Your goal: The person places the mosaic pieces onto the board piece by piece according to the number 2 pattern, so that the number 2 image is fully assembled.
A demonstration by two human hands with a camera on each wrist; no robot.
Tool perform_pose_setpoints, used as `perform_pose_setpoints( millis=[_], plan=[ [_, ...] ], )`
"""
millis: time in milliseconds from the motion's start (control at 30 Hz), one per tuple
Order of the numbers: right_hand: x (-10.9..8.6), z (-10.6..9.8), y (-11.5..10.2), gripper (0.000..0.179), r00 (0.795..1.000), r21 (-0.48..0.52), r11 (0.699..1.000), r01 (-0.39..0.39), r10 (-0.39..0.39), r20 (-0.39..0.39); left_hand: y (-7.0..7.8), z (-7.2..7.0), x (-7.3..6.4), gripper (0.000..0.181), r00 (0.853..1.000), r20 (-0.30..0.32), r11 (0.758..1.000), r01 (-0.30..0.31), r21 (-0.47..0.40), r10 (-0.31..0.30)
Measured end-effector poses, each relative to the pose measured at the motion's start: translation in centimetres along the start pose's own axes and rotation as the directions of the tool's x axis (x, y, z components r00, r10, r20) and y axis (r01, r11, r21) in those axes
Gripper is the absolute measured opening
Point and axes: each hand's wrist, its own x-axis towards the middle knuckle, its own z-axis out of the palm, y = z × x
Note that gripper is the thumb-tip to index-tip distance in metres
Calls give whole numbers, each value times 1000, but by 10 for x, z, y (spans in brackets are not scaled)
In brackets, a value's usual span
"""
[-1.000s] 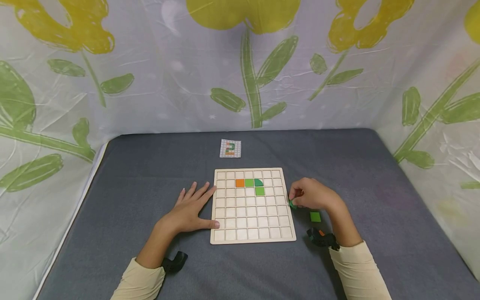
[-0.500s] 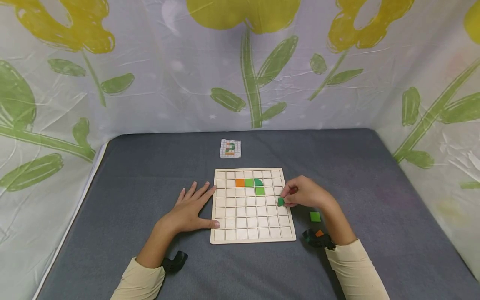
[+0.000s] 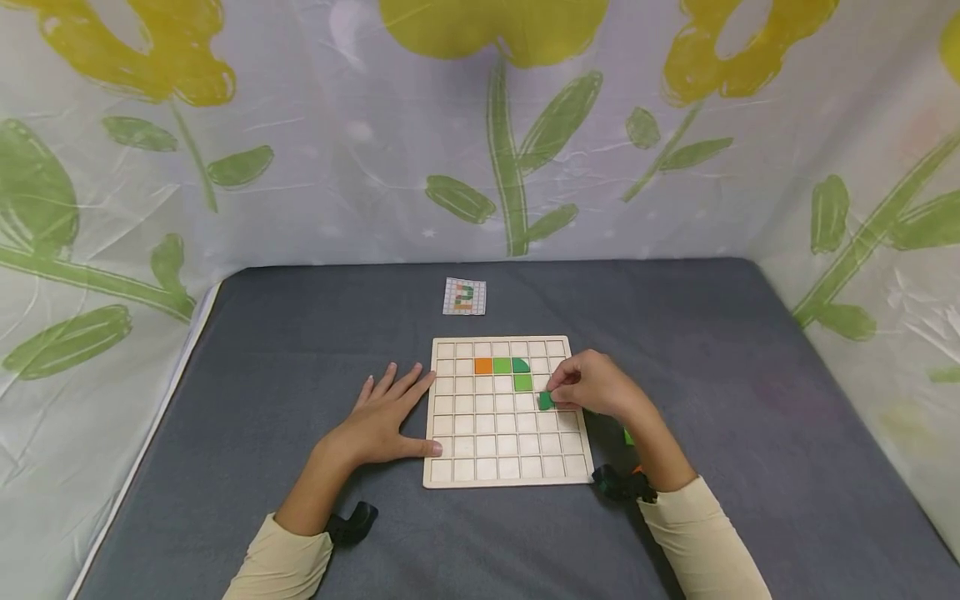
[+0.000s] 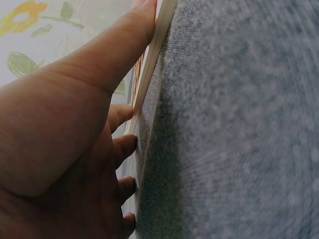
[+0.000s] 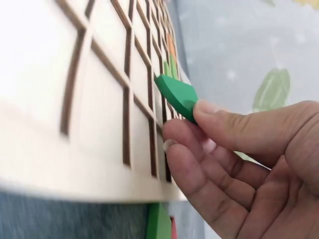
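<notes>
A wooden grid board (image 3: 480, 450) lies on the table. My left hand (image 3: 378, 429) is spread at its left side, thumb resting on the edge and fingertips along the border. Between thumb and fingers my right hand (image 3: 600, 385) pinches a dark green quarter-round tile (image 5: 178, 94), held over the right part of the board. Set in the grid are an orange square tile (image 3: 483, 366), a light green square tile (image 3: 502, 366) and a dark green quarter-round one (image 3: 521, 365). A second light green tile (image 3: 522, 382) sits just below the last.
Behind the board lies a small pattern card (image 3: 465, 297) with a coloured figure on a grid. A light green tile (image 3: 628, 437) and an orange piece (image 3: 637, 470) lie right of the board, partly hidden by my right forearm. Flower-printed cloth (image 3: 337, 167) surrounds the grey table.
My right hand has carried the dark green quarter-round tile leftward, from beside the board's right edge to above its grid. My left hand has stayed in place.
</notes>
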Motion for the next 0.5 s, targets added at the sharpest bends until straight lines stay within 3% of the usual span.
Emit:
perform_pose_setpoints(
  millis=[367, 500],
  plan=[
    [10, 9, -6, 9, 999, 21, 1000, 19, -18, -48, 0, 0, 0, 108, 1000, -5, 1000, -2, -7, 2],
    [13, 13, -6, 8, 998, -16, 999, 39, -39, -52, -1, 1, 0, 108, 1000, -9, 1000, -2, -7, 2]
  ],
)
